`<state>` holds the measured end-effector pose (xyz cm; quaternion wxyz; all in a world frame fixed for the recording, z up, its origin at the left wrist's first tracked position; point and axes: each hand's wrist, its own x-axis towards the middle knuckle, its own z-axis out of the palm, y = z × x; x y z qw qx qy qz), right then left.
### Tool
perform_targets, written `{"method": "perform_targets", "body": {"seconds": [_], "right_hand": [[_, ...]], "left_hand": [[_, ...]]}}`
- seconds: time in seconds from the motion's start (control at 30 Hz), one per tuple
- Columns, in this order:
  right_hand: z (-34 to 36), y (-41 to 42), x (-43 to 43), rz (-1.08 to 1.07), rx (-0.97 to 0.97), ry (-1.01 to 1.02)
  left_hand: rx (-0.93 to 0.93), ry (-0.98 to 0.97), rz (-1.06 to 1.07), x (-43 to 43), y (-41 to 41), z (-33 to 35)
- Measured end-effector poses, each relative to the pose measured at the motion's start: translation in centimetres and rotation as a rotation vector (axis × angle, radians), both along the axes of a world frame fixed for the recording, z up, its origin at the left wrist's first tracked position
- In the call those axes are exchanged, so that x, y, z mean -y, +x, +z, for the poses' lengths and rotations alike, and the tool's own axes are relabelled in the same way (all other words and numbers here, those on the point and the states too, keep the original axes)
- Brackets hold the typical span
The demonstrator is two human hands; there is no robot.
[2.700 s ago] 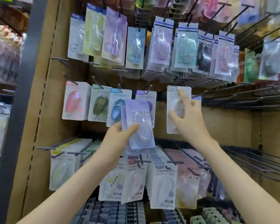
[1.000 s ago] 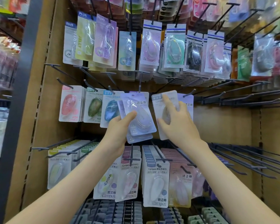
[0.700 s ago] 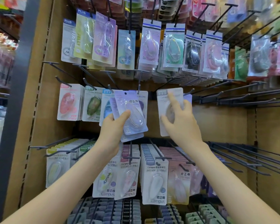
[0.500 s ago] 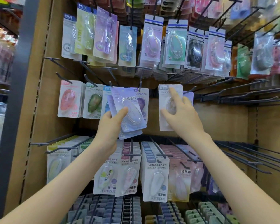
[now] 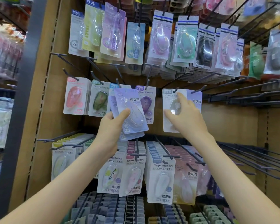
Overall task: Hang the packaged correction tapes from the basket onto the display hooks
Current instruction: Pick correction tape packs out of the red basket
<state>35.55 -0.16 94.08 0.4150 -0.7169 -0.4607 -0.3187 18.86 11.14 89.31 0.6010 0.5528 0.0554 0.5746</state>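
My left hand (image 5: pixel 111 128) grips a small stack of lilac correction tape packs (image 5: pixel 132 113), held up in front of the middle row of hooks. My right hand (image 5: pixel 186 118) holds a white correction tape pack (image 5: pixel 168 125) by its clear blister, thumb on the left and fingers on the right. The top of that pack sits at the tip of a display hook (image 5: pixel 174 90). Another lilac pack (image 5: pixel 196 101) hangs just right of it, partly behind my right hand. The basket is out of view.
Pink (image 5: pixel 74 97), green (image 5: pixel 99 99) and purple (image 5: pixel 146 102) packs hang left of the white one. Long bare hooks (image 5: pixel 242 101) stick out at the right. Full rows of packs hang above (image 5: pixel 160 39) and below (image 5: pixel 160 180). A dark upright post (image 5: pixel 23 94) stands at the left.
My right hand has kept the white pack up at the hook tip, shifting it slightly. My left hand has stayed beside it with the lilac stack.
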Motion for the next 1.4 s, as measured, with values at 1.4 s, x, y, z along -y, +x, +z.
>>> {"method": "perform_targets", "body": {"seconds": [1.4], "right_hand": [[0.6,4.0,8.2,0.241,0.006,0.163]], "left_hand": [[-0.276,0.214,-0.173,8.3,7.5,3.5]]}}
